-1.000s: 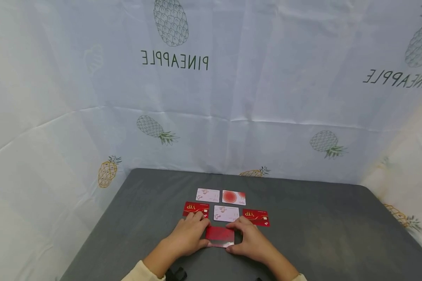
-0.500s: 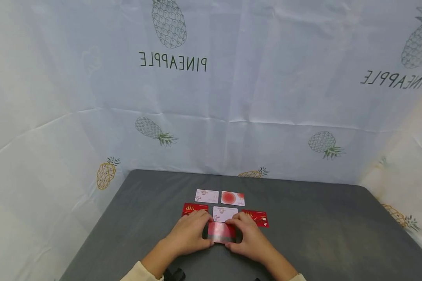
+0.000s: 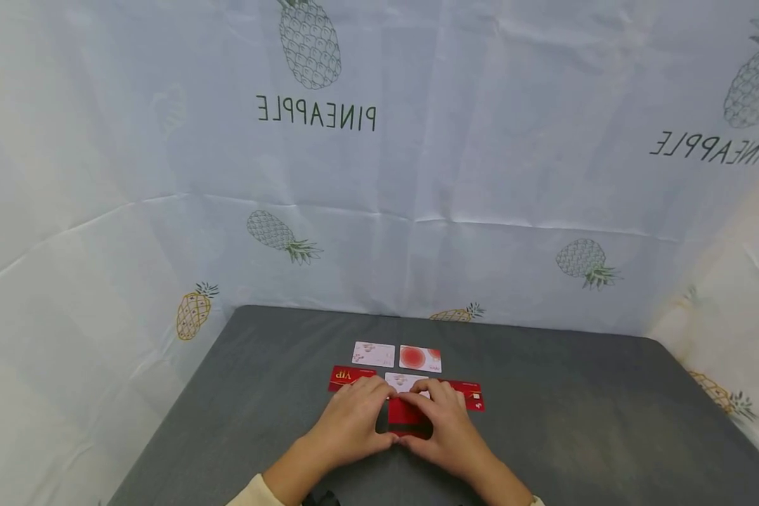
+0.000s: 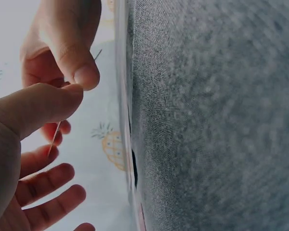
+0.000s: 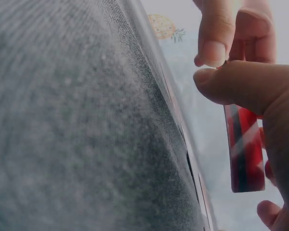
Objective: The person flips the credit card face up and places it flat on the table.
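My two hands meet over the table at a red card (image 3: 403, 409) with a dark stripe. The left hand (image 3: 348, 425) and the right hand (image 3: 452, 430) pinch it between thumbs and fingers, thumbs at the near edge and forefingers at the far one. In the right wrist view the red card (image 5: 248, 154) is raised above the table, its striped face showing below the thumb. From the left wrist the card (image 4: 54, 135) appears almost edge-on, a thin line. The thumb tips nearly meet, and the hands cover parts of the card.
Beyond the hands lie a white patterned card (image 3: 373, 353), a white card with a red circle (image 3: 420, 358), a red VIP card (image 3: 348, 375), a partly covered white card (image 3: 401, 381) and another red card (image 3: 474, 395). A pineapple-print curtain (image 3: 379, 267) hangs behind the grey table (image 3: 582, 407).
Both hands have drawn together, thumb tips now almost meeting. The red card between them has shifted slightly right and changed tilt, its shiny face turning darker. The other cards stay put.
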Demonstrator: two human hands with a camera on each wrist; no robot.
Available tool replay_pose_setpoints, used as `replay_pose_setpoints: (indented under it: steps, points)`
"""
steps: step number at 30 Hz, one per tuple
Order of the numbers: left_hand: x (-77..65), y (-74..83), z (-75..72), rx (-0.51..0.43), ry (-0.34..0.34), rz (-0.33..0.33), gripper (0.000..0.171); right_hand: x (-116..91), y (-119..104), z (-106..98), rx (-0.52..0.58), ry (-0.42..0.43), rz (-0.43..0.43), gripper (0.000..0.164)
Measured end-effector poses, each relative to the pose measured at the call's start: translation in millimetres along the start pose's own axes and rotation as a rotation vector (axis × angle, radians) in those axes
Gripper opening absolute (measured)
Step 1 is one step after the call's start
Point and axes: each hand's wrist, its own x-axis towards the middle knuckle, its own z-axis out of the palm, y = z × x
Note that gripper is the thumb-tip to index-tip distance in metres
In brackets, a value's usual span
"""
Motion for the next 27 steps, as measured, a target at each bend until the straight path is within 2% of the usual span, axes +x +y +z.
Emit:
replay_pose_setpoints:
  steps: [8,15,21,27]
  points:
    - [0.6,-2.6,1.9,-0.057,-0.005,-0.012,0.074,-0.9,1.8,1.0,0.035,0.105,-0.061,0.065]
    - [0.7,-3.1,2.2,-0.085,-0.009,-0.024,0.078,-0.1,4.0,-0.4,0.106,0.148,-0.135,0.065]
    - [0.5,-3.1,2.3,-0.071,-0.003,-0.029,0.079,0.7,4.3,-0.7,0.214,0.143,-0.164,0.064]
    - [0.6,-4.7,3.3,-0.092,-0.013,-0.041,0.074,-1.1,0.9,-1.3,0.283,0.091,-0.103,0.070]
